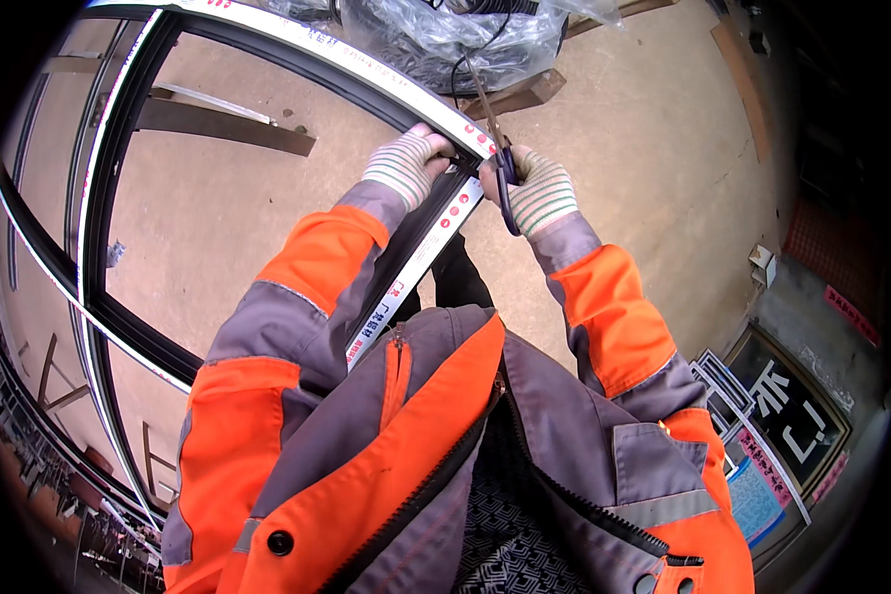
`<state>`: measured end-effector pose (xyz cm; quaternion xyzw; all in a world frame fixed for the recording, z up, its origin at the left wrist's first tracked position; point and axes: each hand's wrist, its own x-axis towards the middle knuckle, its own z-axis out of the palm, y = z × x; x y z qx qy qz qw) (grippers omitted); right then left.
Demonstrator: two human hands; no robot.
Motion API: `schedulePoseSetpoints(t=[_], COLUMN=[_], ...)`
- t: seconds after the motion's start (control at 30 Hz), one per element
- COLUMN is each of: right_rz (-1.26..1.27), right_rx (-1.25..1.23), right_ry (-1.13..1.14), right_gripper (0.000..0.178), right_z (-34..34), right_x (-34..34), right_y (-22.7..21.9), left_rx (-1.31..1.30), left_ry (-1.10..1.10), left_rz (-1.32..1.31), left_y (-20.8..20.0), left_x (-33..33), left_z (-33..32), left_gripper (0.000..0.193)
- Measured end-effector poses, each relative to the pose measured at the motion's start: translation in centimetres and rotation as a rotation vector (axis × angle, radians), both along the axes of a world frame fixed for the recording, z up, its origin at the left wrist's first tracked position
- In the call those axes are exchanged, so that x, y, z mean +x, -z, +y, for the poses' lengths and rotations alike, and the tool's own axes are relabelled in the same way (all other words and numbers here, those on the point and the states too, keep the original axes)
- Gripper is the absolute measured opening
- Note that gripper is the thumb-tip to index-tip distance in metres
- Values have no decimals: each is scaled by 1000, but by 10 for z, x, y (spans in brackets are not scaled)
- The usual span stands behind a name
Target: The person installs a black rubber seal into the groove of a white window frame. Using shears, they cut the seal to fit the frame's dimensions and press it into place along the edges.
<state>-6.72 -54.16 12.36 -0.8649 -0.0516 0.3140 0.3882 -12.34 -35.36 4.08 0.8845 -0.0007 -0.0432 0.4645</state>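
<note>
A large metal window frame (434, 236), with white printed film on its faces and black inner edges, comes to a corner in front of me. At the inside of that corner my left hand (404, 166), in a striped glove with bare fingertips, is closed on something dark I cannot make out. A black strip (371, 111) runs along the frame's inner edge up to those fingers. My right hand (543, 190), gloved the same way, grips scissors (508, 178) by their dark handles, blades pointing up and away. Its thumb and fingertips are close against the outside of the corner.
Clear plastic sheeting (416, 49) with dark coils lies beyond the frame, beside a wooden block (530, 96). A dark flat bar (223, 129) rests on the floor within the frame opening. At the right are a black sign board (787, 406) and a small white box (762, 265).
</note>
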Motion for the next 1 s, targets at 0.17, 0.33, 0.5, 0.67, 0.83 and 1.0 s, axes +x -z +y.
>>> schedulePoseSetpoints(t=[0.17, 0.33, 0.5, 0.67, 0.83, 1.0], right_rz=[-45, -69, -201, -440, -634, -213], right_rx=[52, 120, 177, 211, 113, 351], right_ry=[-56, -55, -108, -255, -22, 210], right_gripper=[26, 24, 29, 34, 31, 31], right_z=[11, 28, 55, 97, 96, 73], right_x=[9, 24, 54, 73, 69, 11], right_y=[-12, -42, -77, -99, -90, -61], left_rx=[-178, -372, -351, -673, -748, -930], left_ry=[-82, -171, -153, -350, -475, -559], left_rz=[51, 75, -154, 147, 152, 237], left_y=[9, -12, -45, -65, -47, -32], left_x=[-3, -5, -3, -3, 2, 0], left_z=[5, 21, 48, 75, 80, 75], left_gripper=[18, 17, 18, 22, 17, 20])
